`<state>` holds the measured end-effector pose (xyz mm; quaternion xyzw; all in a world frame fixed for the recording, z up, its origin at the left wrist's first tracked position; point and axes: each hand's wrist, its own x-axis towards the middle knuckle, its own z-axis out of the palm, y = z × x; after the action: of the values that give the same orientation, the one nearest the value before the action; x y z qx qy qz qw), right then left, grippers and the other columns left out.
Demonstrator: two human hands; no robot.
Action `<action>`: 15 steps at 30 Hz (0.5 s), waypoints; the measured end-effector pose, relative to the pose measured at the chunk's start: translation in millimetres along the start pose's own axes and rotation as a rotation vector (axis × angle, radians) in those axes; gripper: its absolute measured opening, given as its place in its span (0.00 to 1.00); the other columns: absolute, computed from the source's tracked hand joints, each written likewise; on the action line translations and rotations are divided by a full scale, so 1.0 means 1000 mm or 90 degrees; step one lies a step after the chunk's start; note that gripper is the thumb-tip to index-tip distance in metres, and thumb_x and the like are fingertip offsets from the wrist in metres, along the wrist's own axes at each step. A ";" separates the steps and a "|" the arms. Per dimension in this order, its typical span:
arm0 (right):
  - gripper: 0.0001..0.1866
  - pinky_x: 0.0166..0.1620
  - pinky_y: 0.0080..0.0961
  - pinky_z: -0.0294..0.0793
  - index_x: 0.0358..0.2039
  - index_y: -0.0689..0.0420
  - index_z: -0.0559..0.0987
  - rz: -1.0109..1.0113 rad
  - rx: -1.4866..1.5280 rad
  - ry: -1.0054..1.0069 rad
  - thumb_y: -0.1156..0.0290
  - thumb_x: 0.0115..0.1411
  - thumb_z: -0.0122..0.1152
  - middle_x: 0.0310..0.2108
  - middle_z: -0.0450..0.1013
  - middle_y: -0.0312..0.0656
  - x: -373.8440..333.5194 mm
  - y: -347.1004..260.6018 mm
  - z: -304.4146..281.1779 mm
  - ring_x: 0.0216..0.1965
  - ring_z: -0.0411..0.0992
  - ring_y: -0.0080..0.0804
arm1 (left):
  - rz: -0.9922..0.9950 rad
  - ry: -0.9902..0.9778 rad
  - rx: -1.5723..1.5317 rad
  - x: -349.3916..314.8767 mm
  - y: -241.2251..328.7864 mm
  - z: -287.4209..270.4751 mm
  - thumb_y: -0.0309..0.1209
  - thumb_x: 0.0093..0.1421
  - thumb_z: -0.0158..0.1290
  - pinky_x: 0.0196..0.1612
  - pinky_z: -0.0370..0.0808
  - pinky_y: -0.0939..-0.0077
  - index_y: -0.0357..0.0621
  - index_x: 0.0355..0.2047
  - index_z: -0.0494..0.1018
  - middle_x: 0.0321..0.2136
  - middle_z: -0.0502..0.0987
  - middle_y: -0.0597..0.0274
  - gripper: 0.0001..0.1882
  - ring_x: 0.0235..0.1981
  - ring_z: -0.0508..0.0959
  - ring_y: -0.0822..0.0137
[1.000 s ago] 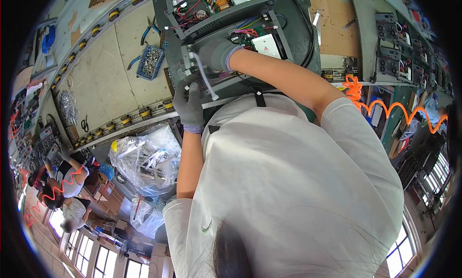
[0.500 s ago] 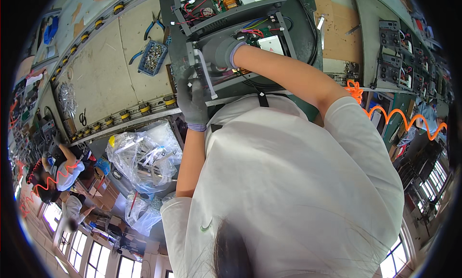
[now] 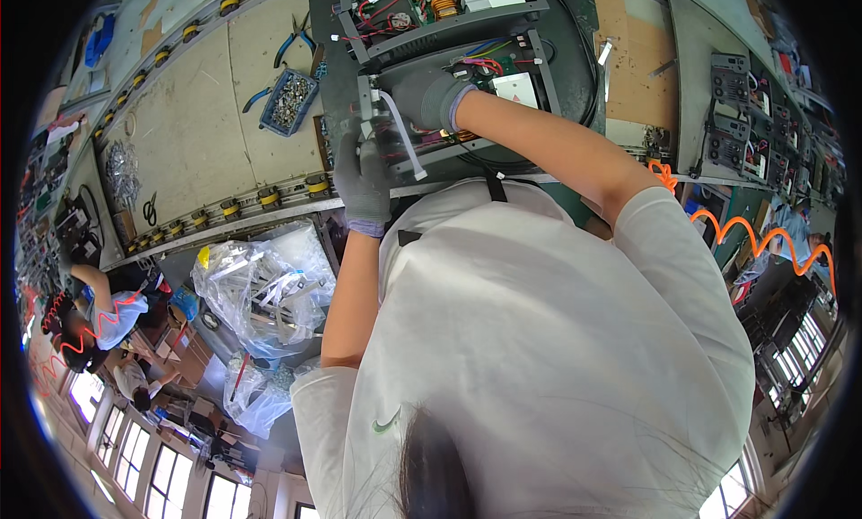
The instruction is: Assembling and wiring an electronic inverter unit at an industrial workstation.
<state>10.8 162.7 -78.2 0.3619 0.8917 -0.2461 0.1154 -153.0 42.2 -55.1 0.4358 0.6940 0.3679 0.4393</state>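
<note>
An open metal chassis [image 3: 549, 95] with circuit boards and coloured wires lies on the dark green work surface in front of me. My left hand [image 3: 364, 182], in a grey glove, is at its left end, with the fingers closed around the edge there. My right hand [image 3: 429, 99], also gloved, reaches down into the chassis; its fingertips are hidden inside. A pale flat ribbon cable [image 3: 402, 135] hangs over the near side between my hands. Inside, a white block [image 3: 514, 90] sits right of my right hand.
A second open chassis [image 3: 440, 34] stands just beyond. To the left are a blue bin of small metal parts [image 3: 289, 101], pliers [image 3: 293, 41] and a roller rail [image 3: 230, 208]. Bagged metal parts [image 3: 269, 285] lie below the rail. An orange coiled hose [image 3: 754, 246] hangs at right; co-workers are at far left.
The whole view has shifted slightly, with the bench appearing a little further right. Both hands keep nearly the same places at the chassis.
</note>
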 end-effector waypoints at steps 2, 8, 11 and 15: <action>0.09 0.39 0.45 0.78 0.32 0.59 0.84 0.003 0.015 0.004 0.71 0.52 0.60 0.32 0.80 0.53 0.001 0.004 0.008 0.34 0.79 0.53 | 0.046 0.005 0.013 0.002 -0.002 0.001 0.34 0.64 0.45 0.27 0.70 0.78 0.37 0.58 0.70 0.30 0.75 0.60 0.24 0.23 0.70 0.75; 0.09 0.38 0.46 0.78 0.31 0.59 0.84 -0.001 0.063 0.087 0.71 0.54 0.58 0.31 0.79 0.54 0.006 0.012 0.024 0.34 0.79 0.54 | 0.007 -0.023 -0.019 -0.001 0.004 -0.005 0.33 0.64 0.45 0.26 0.68 0.82 0.39 0.61 0.69 0.27 0.73 0.67 0.25 0.23 0.69 0.79; 0.09 0.38 0.45 0.78 0.31 0.59 0.84 0.005 0.074 0.097 0.71 0.54 0.58 0.30 0.79 0.54 0.005 0.011 0.023 0.34 0.79 0.54 | 0.030 -0.029 -0.031 -0.001 0.004 -0.005 0.33 0.64 0.45 0.26 0.68 0.82 0.38 0.61 0.68 0.27 0.72 0.68 0.25 0.23 0.68 0.79; 0.09 0.39 0.45 0.78 0.32 0.59 0.84 0.002 0.050 0.069 0.71 0.53 0.60 0.30 0.79 0.54 0.004 0.006 0.012 0.35 0.79 0.53 | 0.018 -0.040 -0.027 0.000 0.002 -0.006 0.32 0.64 0.45 0.26 0.67 0.82 0.37 0.61 0.67 0.27 0.72 0.67 0.26 0.23 0.69 0.79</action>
<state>12.6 162.2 -91.5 0.3802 0.8859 -0.2607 0.0527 -158.0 41.8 -51.5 0.4473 0.6658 0.3748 0.4649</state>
